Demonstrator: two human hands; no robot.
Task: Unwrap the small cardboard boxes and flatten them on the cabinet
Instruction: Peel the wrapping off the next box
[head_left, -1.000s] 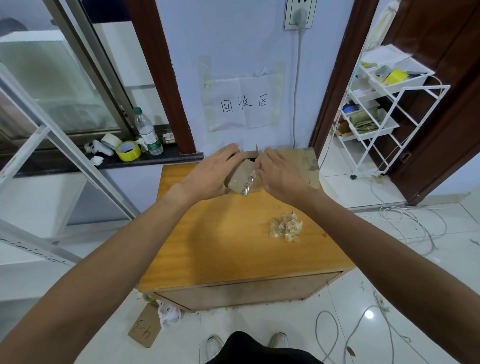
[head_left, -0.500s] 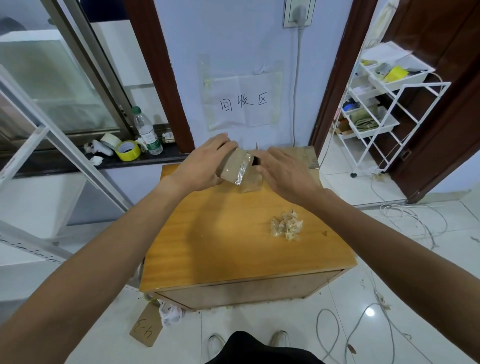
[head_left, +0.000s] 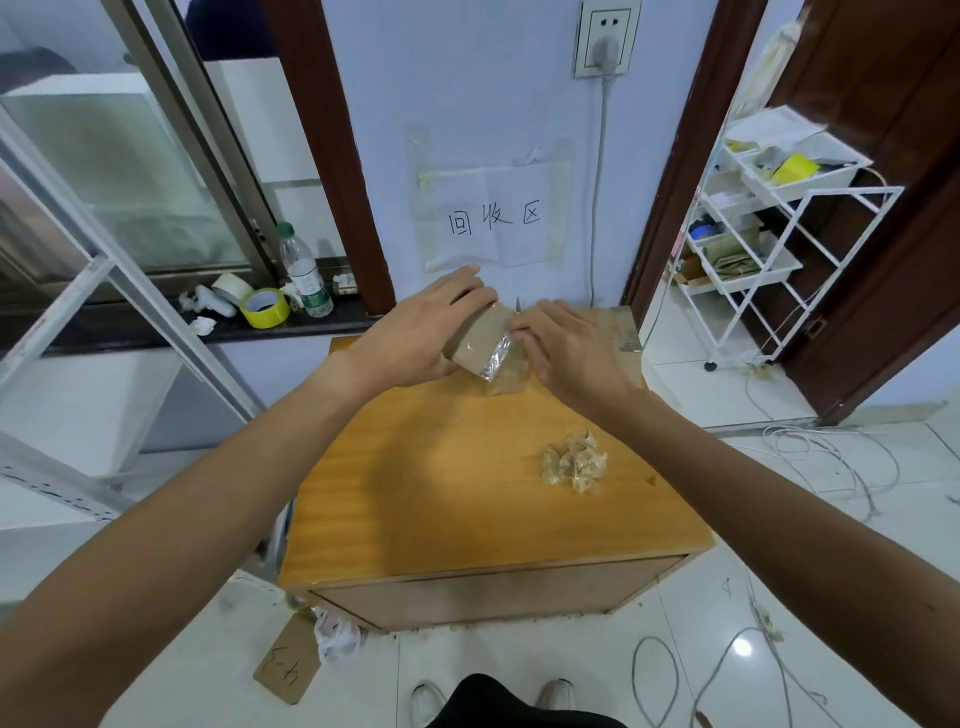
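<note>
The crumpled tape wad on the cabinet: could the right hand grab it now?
Probably yes, once the right hand lets go of the box: the tape wad lies uncovered near that forearm.

Small brown cardboard box (head_left: 480, 340), shiny tape on its near end, tilted above the bench's (head_left: 441, 493) far edge; flattened cardboard (head_left: 618, 322) far right.

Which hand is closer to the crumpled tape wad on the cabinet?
Right. The right hand is just beyond the crumpled tape wad, at the small box; the left hand grips that box farther to the left.
</note>
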